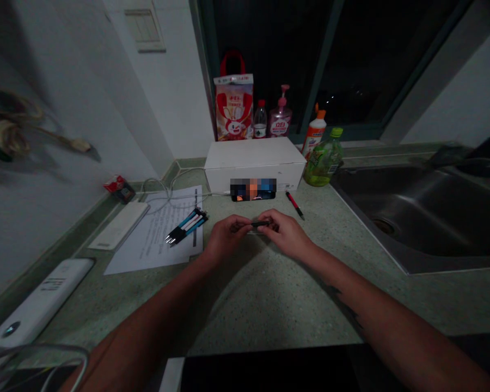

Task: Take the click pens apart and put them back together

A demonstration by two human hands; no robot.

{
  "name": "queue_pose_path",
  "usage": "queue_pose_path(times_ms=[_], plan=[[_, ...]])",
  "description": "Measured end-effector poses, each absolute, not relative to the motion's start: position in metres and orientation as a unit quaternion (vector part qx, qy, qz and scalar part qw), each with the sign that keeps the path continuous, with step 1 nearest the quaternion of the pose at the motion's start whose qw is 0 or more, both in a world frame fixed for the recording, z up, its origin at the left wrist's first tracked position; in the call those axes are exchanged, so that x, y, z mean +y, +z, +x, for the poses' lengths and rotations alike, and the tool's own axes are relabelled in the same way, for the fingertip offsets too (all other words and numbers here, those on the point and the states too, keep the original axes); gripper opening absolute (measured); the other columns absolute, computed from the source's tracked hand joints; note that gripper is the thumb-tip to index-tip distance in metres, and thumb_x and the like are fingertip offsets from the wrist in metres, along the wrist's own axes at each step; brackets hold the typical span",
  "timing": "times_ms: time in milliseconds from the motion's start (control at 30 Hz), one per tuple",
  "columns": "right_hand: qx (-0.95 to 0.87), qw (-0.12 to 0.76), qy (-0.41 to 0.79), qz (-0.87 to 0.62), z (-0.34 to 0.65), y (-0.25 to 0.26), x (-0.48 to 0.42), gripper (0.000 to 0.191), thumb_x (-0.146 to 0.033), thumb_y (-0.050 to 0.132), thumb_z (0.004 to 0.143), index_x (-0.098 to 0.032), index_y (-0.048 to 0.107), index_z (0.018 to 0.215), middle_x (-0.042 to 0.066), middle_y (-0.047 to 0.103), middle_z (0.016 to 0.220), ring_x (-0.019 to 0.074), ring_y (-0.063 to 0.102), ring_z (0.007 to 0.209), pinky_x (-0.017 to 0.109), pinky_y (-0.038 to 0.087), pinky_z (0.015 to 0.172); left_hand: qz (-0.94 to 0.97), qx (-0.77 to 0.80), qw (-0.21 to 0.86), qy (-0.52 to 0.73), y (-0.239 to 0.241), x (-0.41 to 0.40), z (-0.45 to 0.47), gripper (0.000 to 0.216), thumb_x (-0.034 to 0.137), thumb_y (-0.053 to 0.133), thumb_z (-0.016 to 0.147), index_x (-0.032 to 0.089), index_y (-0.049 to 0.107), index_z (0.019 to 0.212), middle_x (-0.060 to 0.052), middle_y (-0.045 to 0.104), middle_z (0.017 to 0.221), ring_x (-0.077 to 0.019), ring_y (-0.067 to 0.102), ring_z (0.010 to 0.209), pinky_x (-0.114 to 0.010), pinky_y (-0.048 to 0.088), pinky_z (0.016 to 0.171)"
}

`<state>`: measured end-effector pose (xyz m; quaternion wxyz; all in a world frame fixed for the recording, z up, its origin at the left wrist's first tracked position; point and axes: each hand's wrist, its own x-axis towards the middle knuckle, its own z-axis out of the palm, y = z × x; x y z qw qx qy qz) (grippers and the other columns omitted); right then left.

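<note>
My left hand (228, 234) and my right hand (285, 233) meet over the middle of the counter. Both pinch a short dark pen-like piece (260, 224), one at each end; the fingers cover its tips, so I cannot tell whether it is a whole pen. A thin pale strip shows just below it, too small to name. Beyond my right hand lies a red and black pen (294, 205). To the left, several blue, white and black pens (187, 226) lie in a bunch on a printed paper sheet (147, 250).
A phone (253, 195) leans against a white box (255, 155), with a cable (171, 190) running left. Bottles, including a green one (325, 160), stand behind near the window. A steel sink (433, 212) is at right; a white power strip-like device (44, 299) lies at left.
</note>
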<state>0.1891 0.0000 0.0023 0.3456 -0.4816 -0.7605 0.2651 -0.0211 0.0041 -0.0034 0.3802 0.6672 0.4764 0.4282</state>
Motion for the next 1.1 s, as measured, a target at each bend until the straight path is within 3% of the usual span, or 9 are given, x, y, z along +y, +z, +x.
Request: queue_pose_path(times_ms=[100, 267, 400, 533, 633, 700, 833, 933, 1100], plan=[[-0.771, 0.319, 0.258, -0.487, 0.189, 0.003, 0.0, 0.016, -0.028, 0.06, 0.103, -0.021, 0.072, 0.095, 0.003, 0.074, 0.085, 0.0183, 0.067, 0.077, 0.03, 0.047, 0.073, 0.664, 0.475, 0.384, 0.431, -0.004, 0.005, -0.021, 0.004, 0.023, 0.074, 0.085, 0.02, 0.075, 0.088, -0.004, 0.083, 0.087, -0.0196, 0.078, 0.082, -0.032, 0.064, 0.079], [-0.766, 0.327, 0.258, -0.489, 0.189, 0.003, 0.0, 0.019, -0.028, 0.073, 0.095, -0.021, 0.071, 0.112, 0.004, 0.076, 0.097, 0.018, 0.068, 0.08, 0.029, 0.047, 0.073, 0.668, 0.477, 0.378, 0.427, -0.005, 0.005, -0.022, 0.006, 0.024, 0.074, 0.085, 0.02, 0.076, 0.089, -0.004, 0.083, 0.088, -0.0194, 0.078, 0.082, -0.032, 0.064, 0.079], [-0.777, 0.303, 0.258, -0.488, 0.19, 0.002, 0.0, 0.021, -0.03, 0.056, 0.105, -0.021, 0.072, 0.094, 0.004, 0.075, 0.087, 0.0183, 0.067, 0.079, 0.03, 0.047, 0.073, 0.67, 0.479, 0.378, 0.424, -0.006, 0.005, -0.021, 0.006, 0.023, 0.073, 0.086, 0.02, 0.076, 0.09, -0.004, 0.083, 0.089, -0.019, 0.077, 0.083, -0.031, 0.063, 0.079], [-0.77, 0.323, 0.253, -0.489, 0.191, 0.001, 0.001, 0.022, -0.029, 0.072, 0.095, -0.021, 0.071, 0.116, 0.005, 0.077, 0.102, 0.0178, 0.068, 0.081, 0.03, 0.048, 0.074, 0.669, 0.493, 0.375, 0.41, -0.005, 0.005, -0.021, 0.006, 0.023, 0.074, 0.086, 0.02, 0.077, 0.09, -0.005, 0.083, 0.089, -0.0199, 0.078, 0.083, -0.032, 0.062, 0.08], [-0.779, 0.312, 0.241, -0.487, 0.191, 0.001, 0.001, 0.012, -0.03, 0.065, 0.1, -0.02, 0.073, 0.101, 0.004, 0.076, 0.092, 0.0186, 0.068, 0.081, 0.03, 0.046, 0.074, 0.664, 0.502, 0.372, 0.41, -0.003, 0.005, -0.021, 0.005, 0.021, 0.075, 0.085, 0.019, 0.077, 0.09, -0.004, 0.083, 0.089, -0.0197, 0.078, 0.084, -0.032, 0.062, 0.082], [-0.784, 0.298, 0.235, -0.49, 0.191, 0.001, 0.001, 0.022, -0.032, 0.058, 0.104, -0.02, 0.073, 0.093, 0.004, 0.076, 0.087, 0.019, 0.068, 0.081, 0.03, 0.046, 0.074, 0.664, 0.501, 0.375, 0.41, -0.002, 0.004, -0.021, 0.005, 0.02, 0.075, 0.086, 0.02, 0.077, 0.09, -0.004, 0.083, 0.09, -0.0196, 0.078, 0.084, -0.032, 0.062, 0.082], [-0.781, 0.31, 0.244, -0.484, 0.19, 0.001, 0.0, 0.016, -0.031, 0.07, 0.097, -0.022, 0.073, 0.109, 0.004, 0.078, 0.098, 0.0188, 0.069, 0.084, 0.029, 0.046, 0.075, 0.667, 0.505, 0.369, 0.405, 0.003, 0.002, -0.021, 0.004, 0.019, 0.074, 0.087, 0.02, 0.077, 0.088, -0.003, 0.083, 0.089, -0.0195, 0.078, 0.083, -0.031, 0.061, 0.082], [-0.79, 0.295, 0.234, -0.484, 0.19, 0.003, -0.001, 0.013, -0.031, 0.064, 0.101, -0.022, 0.073, 0.101, 0.005, 0.078, 0.096, 0.0197, 0.069, 0.086, 0.03, 0.046, 0.076, 0.674, 0.509, 0.367, 0.39, 0.006, 0.001, -0.021, 0.004, 0.018, 0.074, 0.087, 0.019, 0.078, 0.088, -0.004, 0.082, 0.088, -0.0193, 0.077, 0.082, -0.031, 0.061, 0.08], [-0.804, 0.23, 0.188, -0.515, 0.191, 0.008, -0.001, 0.034, -0.035, 0.049, 0.109, -0.021, 0.073, 0.089, 0.007, 0.076, 0.091, 0.0213, 0.069, 0.085, 0.032, 0.045, 0.075, 0.7, 0.512, 0.363, 0.341, 0.0, 0.001, -0.021, 0.011, 0.019, 0.07, 0.09, 0.02, 0.079, 0.095, -0.005, 0.082, 0.092, -0.0198, 0.075, 0.084, -0.034, 0.06, 0.082]])
